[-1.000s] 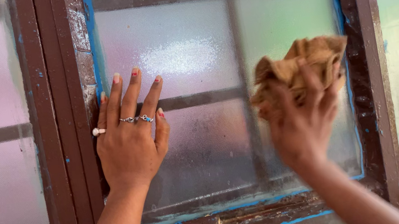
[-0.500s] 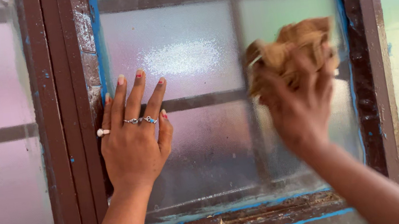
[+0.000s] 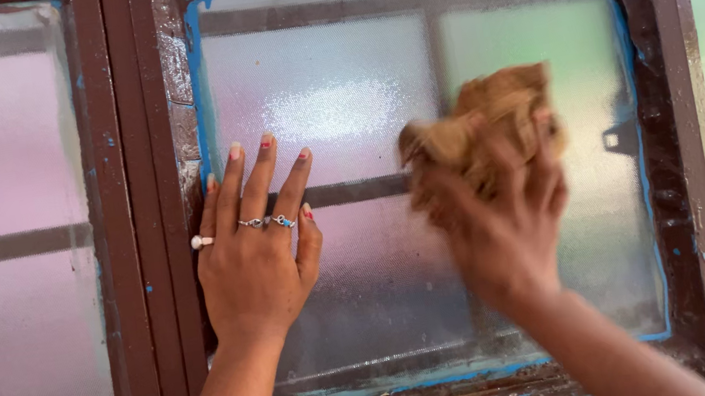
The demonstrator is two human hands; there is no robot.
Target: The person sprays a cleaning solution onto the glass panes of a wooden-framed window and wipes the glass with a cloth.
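A left hand (image 3: 258, 269) wearing rings lies flat, fingers spread and holding nothing, against a frosted glass pane (image 3: 341, 109) in a brown wooden window frame (image 3: 156, 206). To its right, the right hand (image 3: 501, 224) clutches a crumpled tan cloth (image 3: 487, 117), pressed against the same pane's middle.

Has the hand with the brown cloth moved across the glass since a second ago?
Yes. The right hand with the cloth moved left, away from the right frame post.
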